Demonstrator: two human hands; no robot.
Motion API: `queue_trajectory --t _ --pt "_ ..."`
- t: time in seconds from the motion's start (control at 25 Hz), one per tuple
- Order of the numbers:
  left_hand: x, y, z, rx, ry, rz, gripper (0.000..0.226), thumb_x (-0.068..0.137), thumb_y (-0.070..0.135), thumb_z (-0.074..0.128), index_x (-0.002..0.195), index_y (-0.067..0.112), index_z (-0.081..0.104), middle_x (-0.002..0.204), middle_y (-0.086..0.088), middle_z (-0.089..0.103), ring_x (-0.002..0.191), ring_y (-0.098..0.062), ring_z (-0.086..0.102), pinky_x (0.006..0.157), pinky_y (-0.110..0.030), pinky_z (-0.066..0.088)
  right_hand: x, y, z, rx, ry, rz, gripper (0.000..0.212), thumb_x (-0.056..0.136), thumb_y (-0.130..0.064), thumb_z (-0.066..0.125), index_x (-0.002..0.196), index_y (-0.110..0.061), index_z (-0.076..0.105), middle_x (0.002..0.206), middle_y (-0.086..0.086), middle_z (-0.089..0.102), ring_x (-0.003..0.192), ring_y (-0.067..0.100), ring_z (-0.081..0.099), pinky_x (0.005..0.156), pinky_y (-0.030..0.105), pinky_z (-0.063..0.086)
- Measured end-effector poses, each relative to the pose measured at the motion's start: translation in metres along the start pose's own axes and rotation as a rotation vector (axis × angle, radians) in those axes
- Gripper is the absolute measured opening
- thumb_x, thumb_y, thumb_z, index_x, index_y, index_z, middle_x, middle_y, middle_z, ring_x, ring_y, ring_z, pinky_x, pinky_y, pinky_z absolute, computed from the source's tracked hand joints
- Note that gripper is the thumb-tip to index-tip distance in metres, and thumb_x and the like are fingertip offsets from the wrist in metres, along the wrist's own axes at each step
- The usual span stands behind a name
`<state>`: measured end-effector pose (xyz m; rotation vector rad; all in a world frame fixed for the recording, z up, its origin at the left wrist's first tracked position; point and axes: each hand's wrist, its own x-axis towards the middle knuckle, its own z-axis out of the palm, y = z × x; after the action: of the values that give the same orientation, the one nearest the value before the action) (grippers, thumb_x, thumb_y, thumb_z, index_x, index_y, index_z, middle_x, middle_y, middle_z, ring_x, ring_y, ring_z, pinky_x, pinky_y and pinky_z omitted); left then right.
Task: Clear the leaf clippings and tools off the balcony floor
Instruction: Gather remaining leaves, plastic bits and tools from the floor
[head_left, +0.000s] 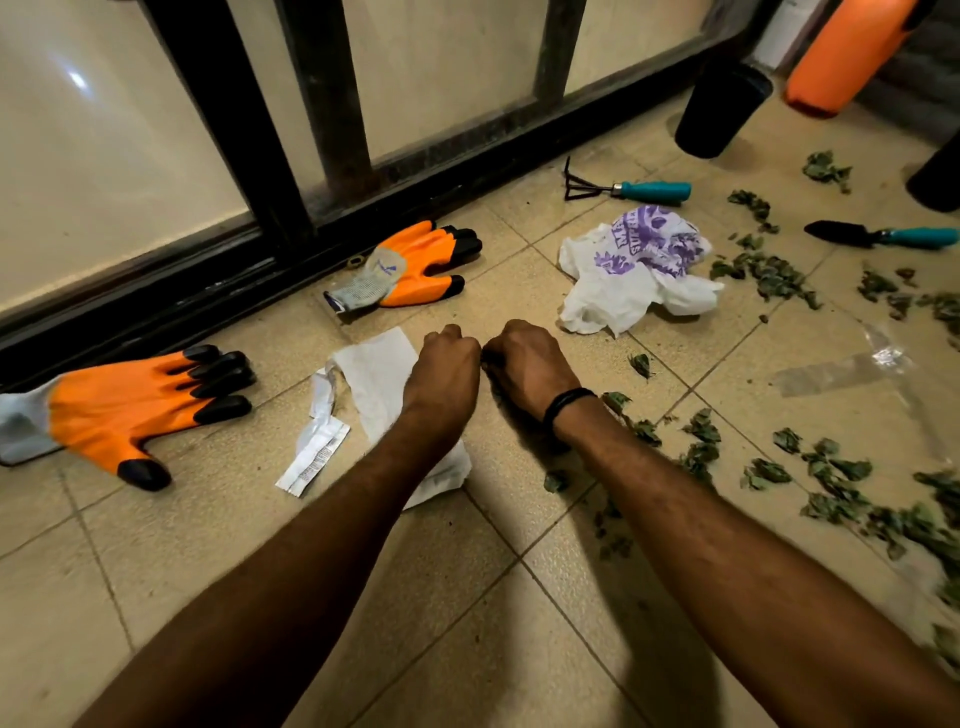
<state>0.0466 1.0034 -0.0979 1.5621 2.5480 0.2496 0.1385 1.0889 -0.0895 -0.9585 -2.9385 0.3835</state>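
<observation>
My left hand (445, 366) and my right hand (530, 364) are side by side low over the tiled floor, knuckles up and fingers curled under. A small dark scrap shows at my right fingertips, seemingly a leaf clipping; I see nothing in my left hand. Green leaf clippings (769, 275) lie scattered to the right, with more clippings (841, 473) near my right forearm. A teal-handled hand rake (654, 191) lies by the frame, a teal-handled trowel (883, 236) at the far right.
Two orange-and-black gloves (421, 260) (119, 410) lie near the black door frame (291, 208). White paper wrappers (374, 374) lie under my left wrist. Further off are a crumpled white-and-purple plastic bag (634, 265), clear plastic (841, 366), black pots (722, 114) and an orange container (841, 52).
</observation>
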Motion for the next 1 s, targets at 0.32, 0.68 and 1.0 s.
queue_trajectory --t 0.32,0.68,1.0 --pt "-0.009 0.006 -0.015 -0.381 0.024 -0.127 0.016 0.088 0.011 0.066 0.099 0.008 0.078 0.1 -0.013 0.075 0.097 -0.031 0.067 0.076 -0.03 0.049 -0.03 0.042 -0.047 0.753 -0.05 0.483 0.007 0.08 -0.012 0.076 0.085 -0.008 0.077 0.087 0.003 0.075 0.088 0.017 0.07 0.09 0.039 0.056" --pt "-0.022 0.015 -0.021 -0.281 -0.079 -0.127 0.018 0.086 0.006 0.064 0.102 0.005 0.072 0.104 -0.016 0.07 0.1 -0.034 0.065 0.078 -0.036 0.052 -0.074 0.028 -0.029 0.173 -0.229 0.248 0.032 0.095 -0.032 0.057 0.119 -0.013 0.065 0.121 0.014 0.063 0.113 0.033 0.057 0.09 0.035 0.047" --pt "-0.036 0.031 -0.003 -0.049 -0.174 0.005 0.032 0.089 0.018 0.065 0.12 0.012 0.057 0.122 -0.015 0.049 0.11 -0.036 0.049 0.083 -0.04 0.047 -0.075 0.007 -0.003 0.014 -0.079 0.128 0.015 0.091 -0.021 0.062 0.102 -0.014 0.069 0.108 0.014 0.056 0.101 0.035 0.057 0.082 0.033 0.047"
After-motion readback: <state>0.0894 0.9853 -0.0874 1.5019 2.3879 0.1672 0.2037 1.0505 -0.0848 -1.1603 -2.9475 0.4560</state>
